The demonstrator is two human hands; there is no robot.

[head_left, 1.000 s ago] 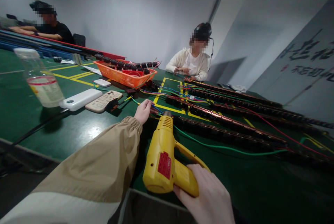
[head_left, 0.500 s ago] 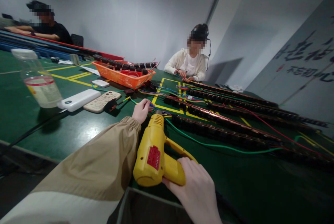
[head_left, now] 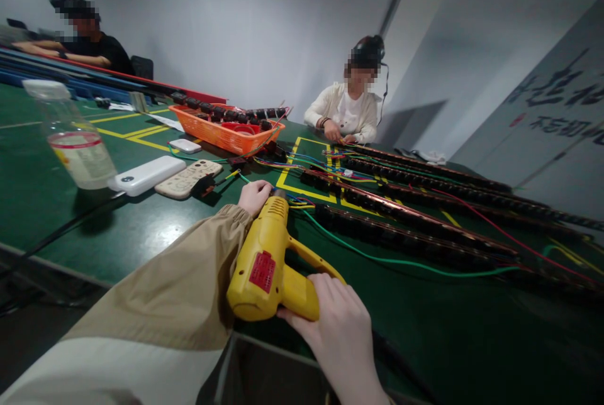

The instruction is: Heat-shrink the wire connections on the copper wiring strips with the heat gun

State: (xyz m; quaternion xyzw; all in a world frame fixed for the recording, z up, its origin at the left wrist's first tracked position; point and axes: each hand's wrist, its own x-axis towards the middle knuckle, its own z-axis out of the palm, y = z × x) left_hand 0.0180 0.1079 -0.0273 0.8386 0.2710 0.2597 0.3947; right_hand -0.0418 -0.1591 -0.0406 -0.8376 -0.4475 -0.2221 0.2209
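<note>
My right hand [head_left: 340, 323] is wrapped around the handle of a yellow heat gun [head_left: 258, 251]. The gun's nozzle points away from me, towards the coloured wires [head_left: 298, 205] at the end of a long dark copper-edged bar [head_left: 368, 226]. Just left of the nozzle, my left hand [head_left: 255, 196] is closed with fingertips pinched on thin wires; the gun hides part of them. A green wire [head_left: 346, 246] loops from that bundle to the right across the table.
Several more bars lie to the right. Beyond my left hand stands an orange basket [head_left: 226, 133] of dark parts. A bottle [head_left: 81, 153], a white power bank [head_left: 148, 177] and a patterned phone case [head_left: 189, 178] lie left. Two people sit across the green table [head_left: 136, 241].
The heat gun and my right hand have shifted left and slightly away from me, bringing the nozzle closer beside my left hand. The view has also shifted slightly.
</note>
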